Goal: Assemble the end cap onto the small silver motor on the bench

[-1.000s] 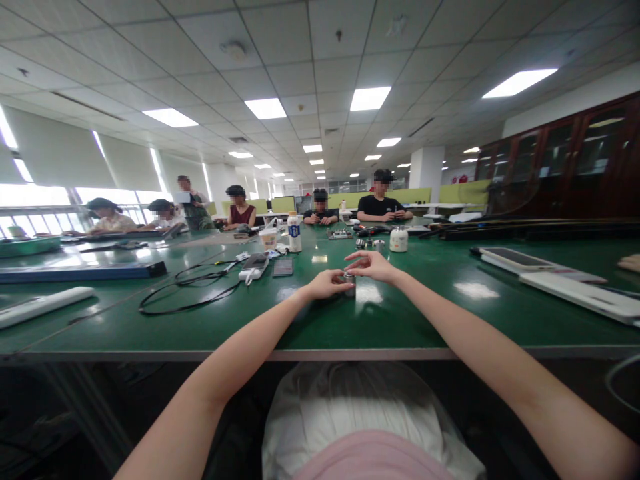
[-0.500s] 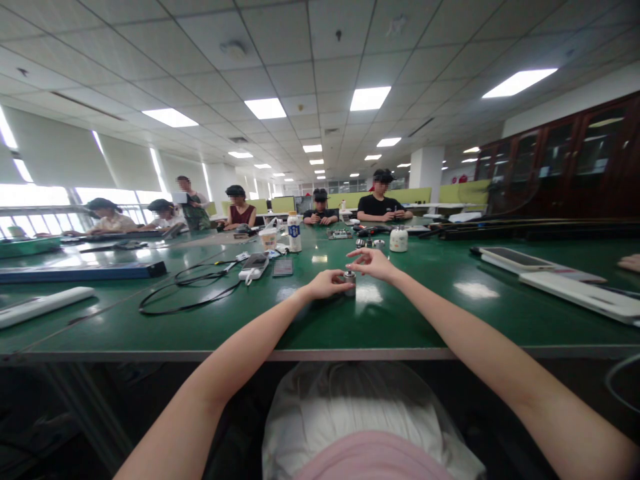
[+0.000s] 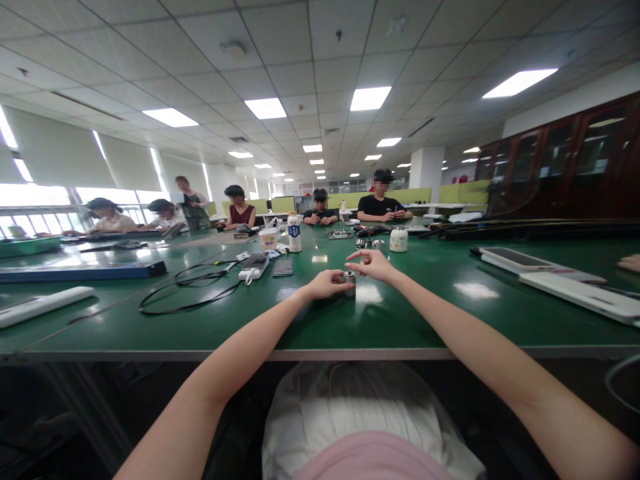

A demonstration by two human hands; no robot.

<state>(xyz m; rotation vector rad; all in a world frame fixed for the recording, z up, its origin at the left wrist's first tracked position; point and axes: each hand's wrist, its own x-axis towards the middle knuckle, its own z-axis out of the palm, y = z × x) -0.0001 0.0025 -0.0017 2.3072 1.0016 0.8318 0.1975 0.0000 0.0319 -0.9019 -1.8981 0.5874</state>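
A small grey metal cylinder [image 3: 351, 285] stands upright on the green table, with a narrower round part on its top. My left hand [image 3: 327, 285] is shut on the cylinder, its thumb and fingers gripping from the left side. Just above and to the right, my right hand [image 3: 373, 264] hovers close to the cylinder's top. Its thumb and forefinger point left with a narrow gap between them, and the other fingers are loosely bent. I see nothing in that gap, though a very small part would be hard to make out.
Left of the hands lie a white device [image 3: 254, 266] with a black cable [image 3: 193, 311] and a small grey plate [image 3: 283, 268]. Beyond stand a bottle [image 3: 295, 233], a cup [image 3: 269, 239], a white jar [image 3: 399, 239] and metal parts [image 3: 369, 244]. White bars [image 3: 580, 298] lie right. Several people sit around the table.
The thumb and forefinger of my right hand have come a little closer together above the cylinder. My left hand and the cylinder stay in place.
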